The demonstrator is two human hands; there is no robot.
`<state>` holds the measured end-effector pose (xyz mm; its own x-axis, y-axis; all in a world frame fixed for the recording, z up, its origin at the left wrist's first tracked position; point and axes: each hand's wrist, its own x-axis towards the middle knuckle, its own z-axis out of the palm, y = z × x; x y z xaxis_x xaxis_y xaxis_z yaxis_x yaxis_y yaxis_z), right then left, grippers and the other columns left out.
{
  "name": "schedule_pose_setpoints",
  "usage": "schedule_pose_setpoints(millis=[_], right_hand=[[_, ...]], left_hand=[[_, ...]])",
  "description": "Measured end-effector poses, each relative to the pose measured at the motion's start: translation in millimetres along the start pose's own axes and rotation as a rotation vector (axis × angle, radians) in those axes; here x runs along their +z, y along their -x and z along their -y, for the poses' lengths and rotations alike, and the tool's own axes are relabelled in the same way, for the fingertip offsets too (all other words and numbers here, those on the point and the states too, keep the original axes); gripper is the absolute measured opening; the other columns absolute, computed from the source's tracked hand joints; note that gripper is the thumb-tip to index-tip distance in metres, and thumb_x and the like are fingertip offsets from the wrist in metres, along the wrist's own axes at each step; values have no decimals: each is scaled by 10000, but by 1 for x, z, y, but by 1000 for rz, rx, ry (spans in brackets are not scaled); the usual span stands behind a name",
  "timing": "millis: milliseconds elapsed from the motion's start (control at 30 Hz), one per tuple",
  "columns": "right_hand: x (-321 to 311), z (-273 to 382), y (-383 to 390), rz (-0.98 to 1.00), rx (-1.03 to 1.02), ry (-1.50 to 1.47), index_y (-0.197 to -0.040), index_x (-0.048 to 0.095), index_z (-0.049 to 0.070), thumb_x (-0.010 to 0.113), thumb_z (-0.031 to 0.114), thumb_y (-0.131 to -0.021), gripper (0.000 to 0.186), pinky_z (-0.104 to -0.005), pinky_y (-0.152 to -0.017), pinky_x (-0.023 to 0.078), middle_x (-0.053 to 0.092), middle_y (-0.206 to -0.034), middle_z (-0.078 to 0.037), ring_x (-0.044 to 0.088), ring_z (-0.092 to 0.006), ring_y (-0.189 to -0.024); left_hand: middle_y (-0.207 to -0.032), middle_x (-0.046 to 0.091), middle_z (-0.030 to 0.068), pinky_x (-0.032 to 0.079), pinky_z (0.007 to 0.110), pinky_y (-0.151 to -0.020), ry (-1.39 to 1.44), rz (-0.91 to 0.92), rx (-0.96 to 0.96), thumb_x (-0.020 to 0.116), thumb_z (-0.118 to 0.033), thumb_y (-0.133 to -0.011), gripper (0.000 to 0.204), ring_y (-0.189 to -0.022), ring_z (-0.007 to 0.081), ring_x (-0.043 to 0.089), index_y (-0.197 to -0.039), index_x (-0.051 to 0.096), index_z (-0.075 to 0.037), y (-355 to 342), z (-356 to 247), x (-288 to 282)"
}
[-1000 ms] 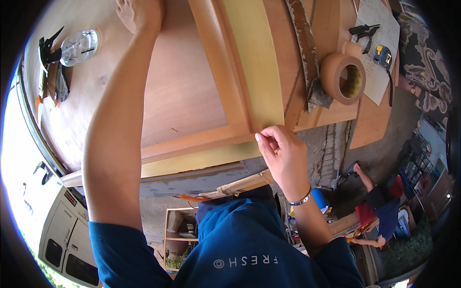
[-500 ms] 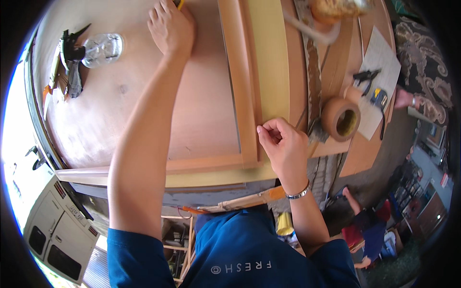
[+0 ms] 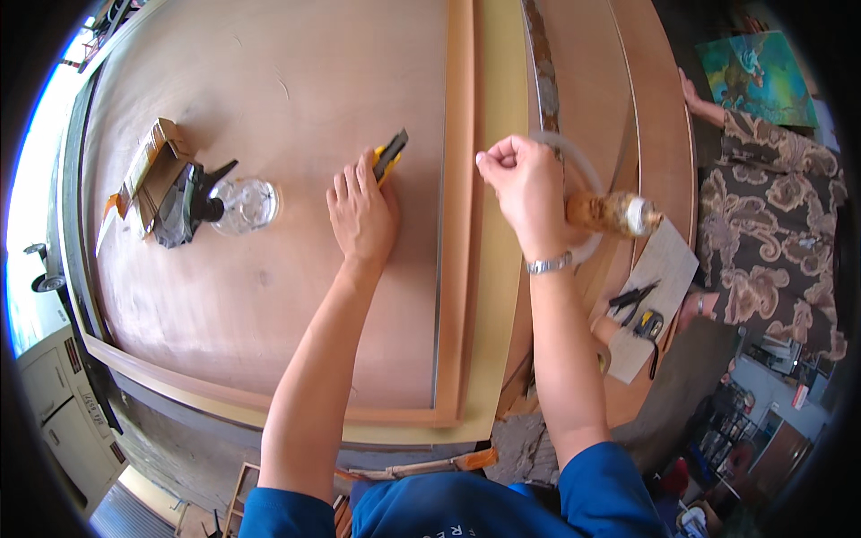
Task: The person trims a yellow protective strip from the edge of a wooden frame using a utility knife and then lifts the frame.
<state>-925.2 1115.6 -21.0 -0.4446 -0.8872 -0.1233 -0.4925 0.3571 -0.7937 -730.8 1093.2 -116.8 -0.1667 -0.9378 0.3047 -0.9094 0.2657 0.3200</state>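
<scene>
My left hand [image 3: 363, 213] is closed around a yellow-and-black utility knife [image 3: 389, 158], whose blade end points away and to the right. It rests over a large brown wooden panel [image 3: 296, 341]. Along that panel's right side runs a raised wooden strip [image 3: 459, 233], with a pale yellow strip [image 3: 499, 269] beside it. My right hand [image 3: 525, 184] hovers by the pale strip, thumb and fingertips pinched together. Whatever is between those fingertips, if anything, is too small to make out. Just right of this wrist lies a bottle with brown contents [image 3: 610, 213], next to a whitish curved tube [image 3: 583, 161].
On the panel's left lie a clear spray bottle [image 3: 245, 205] with a black head and an open cardboard box [image 3: 154, 170]. At right, a pale sheet [image 3: 659, 269] carries a tape measure [image 3: 647, 325] and a black tool [image 3: 633, 297]. Another person in patterned clothing [image 3: 762, 242] stands at the right edge.
The view has shifted. My right hand has moved farther up along the strips, still pinched. My left hand is nearer the raised strip, and its knife now shows fully.
</scene>
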Motion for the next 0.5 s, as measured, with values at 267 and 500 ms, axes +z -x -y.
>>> schedule_pose_setpoints(millis=[267,500], right_hand=[[0,31,-183,3,-33,-24,-748,657,27,753,87,-820,134,-234,-467,437,672,-645,-35,564,-67,-529],[2,78,-327,-27,-66,-1,-717,658,31,786,110,-770,160,-277,-468,483,682,-637,-67,606,-119,-496]], left_hand=[[-1070,609,108,438,423,-848,16,-3,6,623,-130,-912,468,-982,297,574,-1354,484,-68,-4,-2,2],[-1144,615,71,434,398,-805,2,8,30,679,-125,-882,558,-967,263,589,-1388,451,-69,-5,3,-1]])
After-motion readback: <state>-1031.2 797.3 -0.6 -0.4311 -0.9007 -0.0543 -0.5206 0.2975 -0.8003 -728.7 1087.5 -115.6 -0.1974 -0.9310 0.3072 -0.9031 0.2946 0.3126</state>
